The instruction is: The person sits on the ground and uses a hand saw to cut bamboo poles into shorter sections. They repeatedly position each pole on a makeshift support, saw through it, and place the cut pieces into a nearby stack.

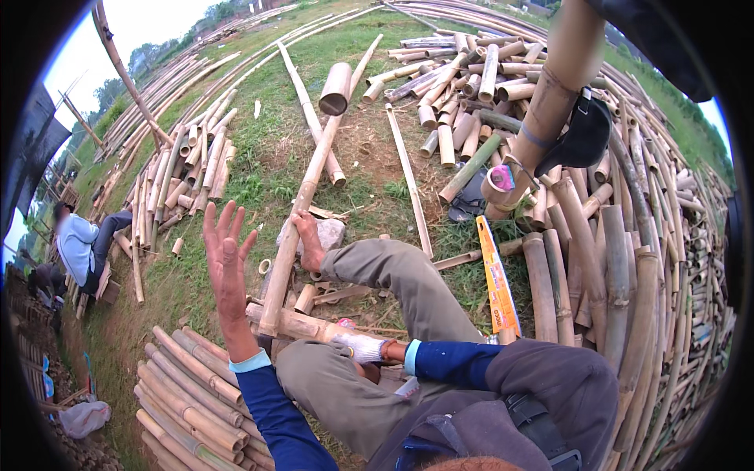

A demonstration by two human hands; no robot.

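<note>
My left hand (228, 267) is bare and raised, its fingers spread, holding nothing. It hovers left of a long slanting bamboo pole (302, 200). My bare foot (309, 243) presses against that pole beside a grey stone (330, 232). My right hand (359, 347), in a white knitted glove, is closed on the end of a shorter, thicker bamboo piece (302, 323) lying crosswise in front of my legs; its fingertips are partly hidden. A short cut bamboo tube (336, 88) rests at the far part of the slanting pole.
A saw with an orange-yellow blade (498, 279) stands at my right. A thick upright bamboo post (554, 86) carries a dark pouch (580, 135). Cut bamboo lies in a heap (471, 86) ahead and a stack (196, 392) at lower left. Another person (78, 243) sits far left.
</note>
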